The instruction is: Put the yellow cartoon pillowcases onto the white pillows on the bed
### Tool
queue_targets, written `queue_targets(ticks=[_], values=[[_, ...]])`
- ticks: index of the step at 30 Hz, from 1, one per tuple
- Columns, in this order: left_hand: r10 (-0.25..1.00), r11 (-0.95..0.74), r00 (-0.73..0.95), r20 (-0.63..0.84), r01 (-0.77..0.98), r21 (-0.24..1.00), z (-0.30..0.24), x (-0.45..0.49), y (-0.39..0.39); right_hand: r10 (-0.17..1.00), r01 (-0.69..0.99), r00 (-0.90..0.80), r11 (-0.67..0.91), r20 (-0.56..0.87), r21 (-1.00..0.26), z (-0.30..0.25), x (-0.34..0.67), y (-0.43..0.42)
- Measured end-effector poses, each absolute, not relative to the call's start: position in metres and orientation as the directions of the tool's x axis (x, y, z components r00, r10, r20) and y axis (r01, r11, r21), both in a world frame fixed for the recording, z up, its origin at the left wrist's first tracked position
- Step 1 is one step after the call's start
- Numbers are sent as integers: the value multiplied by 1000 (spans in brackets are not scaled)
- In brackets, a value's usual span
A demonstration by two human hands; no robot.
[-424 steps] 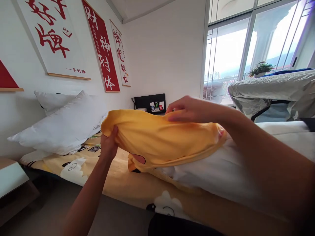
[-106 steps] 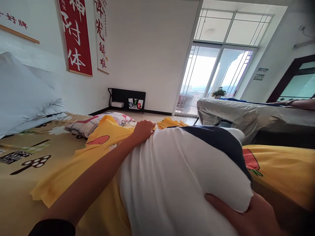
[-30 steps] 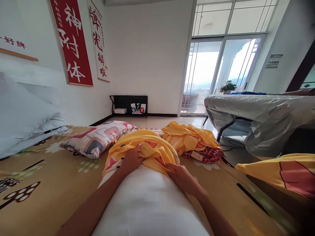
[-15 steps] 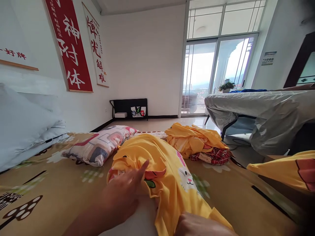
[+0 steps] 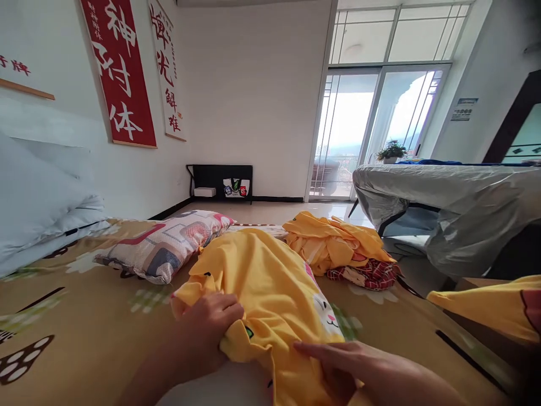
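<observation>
A yellow pillowcase (image 5: 262,270) with a printed rabbit face lies bulging over a white pillow (image 5: 230,386), whose near end shows at the bottom. My left hand (image 5: 211,321) is closed on the pillowcase's left edge, fingers curled into the fabric. On the near right part, my right hand (image 5: 350,363) rests with its index finger stretched across the cloth; the other fingers curl into the fabric below and are partly hidden.
A patterned cushion (image 5: 169,245) lies left on the brown bedspread (image 5: 105,327). Crumpled yellow cloth (image 5: 333,237) sits on red plaid fabric (image 5: 376,274) at the far right. More yellow cloth (image 5: 486,304) lies over a box at right. Behind stands a plastic-covered table (image 5: 426,180).
My left hand has closed on the pillowcase edge, its index finger no longer raised. My right hand has moved up, index finger now stretched over the cloth. The pillowcase's top looks smoother.
</observation>
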State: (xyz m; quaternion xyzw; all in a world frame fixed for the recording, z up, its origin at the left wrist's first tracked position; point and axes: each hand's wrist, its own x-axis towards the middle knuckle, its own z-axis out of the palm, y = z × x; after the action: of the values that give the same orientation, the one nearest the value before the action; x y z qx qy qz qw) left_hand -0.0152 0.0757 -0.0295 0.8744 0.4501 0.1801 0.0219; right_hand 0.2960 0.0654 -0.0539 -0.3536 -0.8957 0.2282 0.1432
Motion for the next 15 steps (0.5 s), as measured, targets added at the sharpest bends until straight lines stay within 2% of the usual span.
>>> queue_targets(ticks=[4, 8, 12, 15], values=[[809, -569, 532, 251, 816, 104, -20, -31, 53, 752, 610, -656, 583, 72, -537, -46, 301, 70], [772, -604, 545, 327, 789, 111, -19, -46, 37, 761, 540, -607, 606, 229, -584, -39, 316, 72], [699, -653, 546, 463, 751, 100, -11, -48, 17, 798, 515, -438, 601, 415, -611, -41, 326, 72], [697, -645, 515, 500, 754, 122, -16, -52, 3, 770, 485, -480, 632, 420, -604, -47, 326, 68]])
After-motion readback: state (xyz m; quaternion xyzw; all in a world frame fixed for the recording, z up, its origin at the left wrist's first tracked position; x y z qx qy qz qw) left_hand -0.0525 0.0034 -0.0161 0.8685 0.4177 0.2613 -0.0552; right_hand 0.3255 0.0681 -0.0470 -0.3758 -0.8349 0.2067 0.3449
